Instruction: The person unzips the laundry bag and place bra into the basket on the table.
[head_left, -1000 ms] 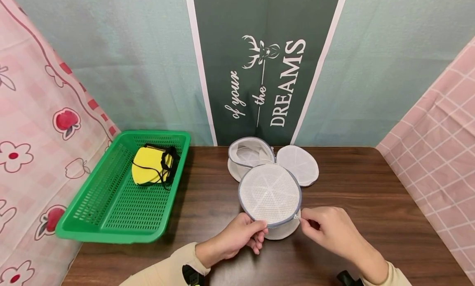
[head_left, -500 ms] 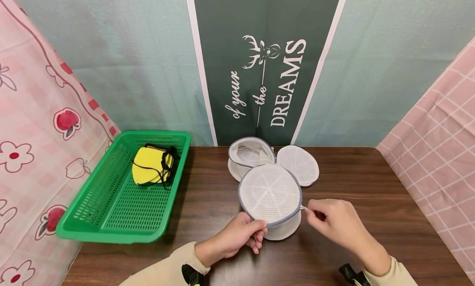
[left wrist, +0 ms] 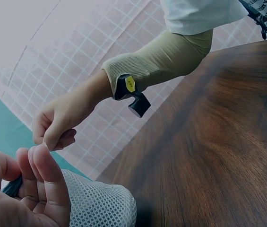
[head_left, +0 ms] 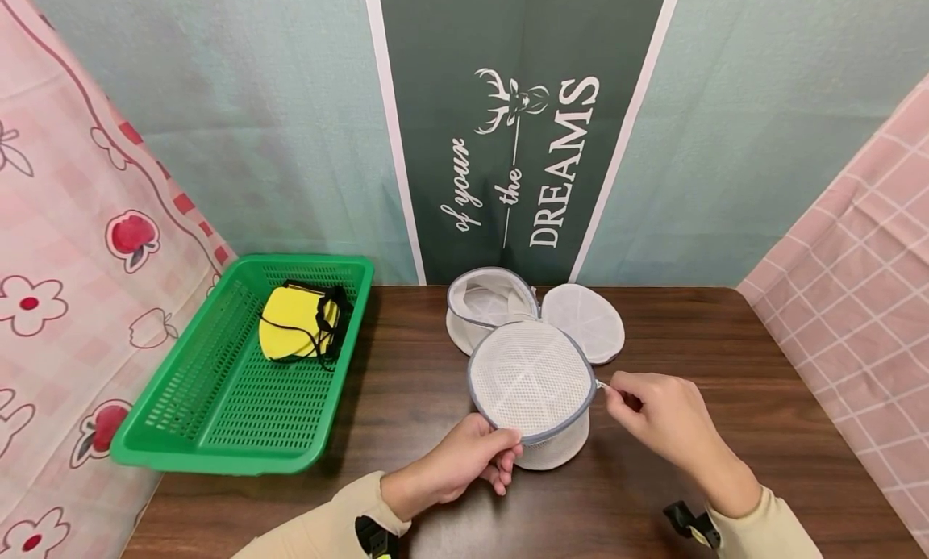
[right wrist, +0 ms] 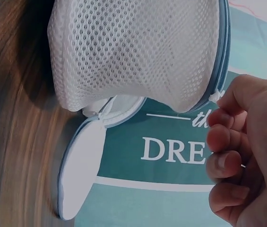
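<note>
A round white mesh laundry bag (head_left: 530,373) with a grey-blue zip rim stands at the middle front of the table, its lid lying over the top. My left hand (head_left: 460,460) pinches the near rim between thumb and fingers. At the right side of the rim, my right hand (head_left: 664,414) pinches the small white zipper pull (right wrist: 215,96). Mesh side wall (right wrist: 133,52) fills the top of the right wrist view. Behind stands a second mesh laundry bag (head_left: 464,329), its round lid (head_left: 582,325) folded out to the right.
A green plastic basket (head_left: 218,462) on the left contains a yellow item (head_left: 290,325) with black cords. Beneath everything lies a dark wooden table (head_left: 726,357), backed by a green curtain (head_left: 334,139). Pink cloths (head_left: 856,301) flank both sides.
My right hand has drawn the zipper pull along the right side of the rim, away from me. My left hand stays at the near rim; the rear bag and basket are unmoved.
</note>
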The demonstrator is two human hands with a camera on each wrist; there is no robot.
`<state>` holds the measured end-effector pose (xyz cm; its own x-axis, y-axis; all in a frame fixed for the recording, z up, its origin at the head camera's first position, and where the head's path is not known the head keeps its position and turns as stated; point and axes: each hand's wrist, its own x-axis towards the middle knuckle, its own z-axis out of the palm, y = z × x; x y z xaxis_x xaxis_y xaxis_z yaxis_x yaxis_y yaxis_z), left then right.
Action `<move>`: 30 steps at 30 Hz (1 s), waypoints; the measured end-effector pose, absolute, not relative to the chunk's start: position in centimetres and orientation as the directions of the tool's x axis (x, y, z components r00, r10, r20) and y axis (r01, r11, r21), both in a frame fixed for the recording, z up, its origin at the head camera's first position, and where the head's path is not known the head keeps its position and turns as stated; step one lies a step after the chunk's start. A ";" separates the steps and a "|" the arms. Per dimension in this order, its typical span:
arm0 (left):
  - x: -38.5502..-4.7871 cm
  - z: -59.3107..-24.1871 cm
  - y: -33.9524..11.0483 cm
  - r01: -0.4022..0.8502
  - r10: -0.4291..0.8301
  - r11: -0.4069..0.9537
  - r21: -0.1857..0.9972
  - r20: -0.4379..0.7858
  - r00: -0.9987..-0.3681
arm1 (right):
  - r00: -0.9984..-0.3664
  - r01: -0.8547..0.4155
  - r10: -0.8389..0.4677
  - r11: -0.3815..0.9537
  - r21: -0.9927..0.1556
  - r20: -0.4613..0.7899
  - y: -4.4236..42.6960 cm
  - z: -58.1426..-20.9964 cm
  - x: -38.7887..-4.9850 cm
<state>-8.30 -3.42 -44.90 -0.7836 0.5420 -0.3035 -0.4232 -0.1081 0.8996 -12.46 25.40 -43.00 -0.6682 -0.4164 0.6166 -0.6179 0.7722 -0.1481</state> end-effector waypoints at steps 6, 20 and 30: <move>-8.3 -44.9 -3.4 -0.421 0.545 -0.110 0.900 -0.300 -0.783 | -0.677 -0.586 -0.384 0.797 -0.145 0.628 25.6 -43.1 -12.8; -8.4 -44.8 -3.4 -0.426 0.513 -0.125 0.896 -0.309 -0.801 | -0.696 -0.567 -0.374 0.810 -0.150 0.613 25.7 -43.3 -12.6; -8.6 -44.9 -3.4 -0.424 0.420 -0.164 0.891 -0.325 -0.847 | -0.682 -0.586 -0.384 0.796 -0.151 0.623 25.5 -43.0 -11.5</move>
